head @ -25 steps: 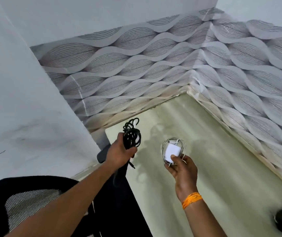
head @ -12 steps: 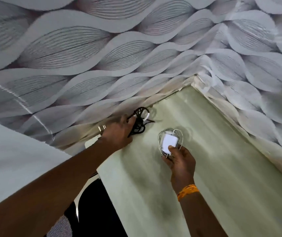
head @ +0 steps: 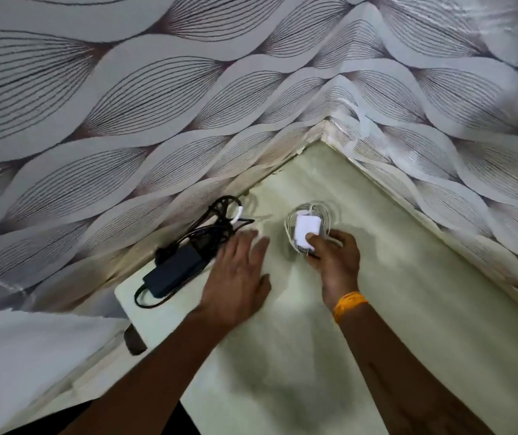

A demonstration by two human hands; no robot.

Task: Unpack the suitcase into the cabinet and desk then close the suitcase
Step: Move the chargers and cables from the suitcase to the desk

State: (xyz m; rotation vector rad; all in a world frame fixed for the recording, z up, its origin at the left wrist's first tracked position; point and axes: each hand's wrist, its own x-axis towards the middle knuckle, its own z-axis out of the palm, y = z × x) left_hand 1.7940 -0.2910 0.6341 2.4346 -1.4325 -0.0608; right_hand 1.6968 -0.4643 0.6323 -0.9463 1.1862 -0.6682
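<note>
Suitcase itself is out of our head view; we see its black power adapter [head: 176, 271] lying at the desk [head: 408, 309] back-left edge against the wall, our left hand [head: 235, 274] flat and released beside it, while our right hand [head: 333, 259] pinches the white charger [head: 306, 230] low over the desk. We judge the adapter's cord, looping at the rim, could slide off, and the charger's loose cable could uncoil. Half a second ago our left hand gripped the black cable; now it has let go.
</note>
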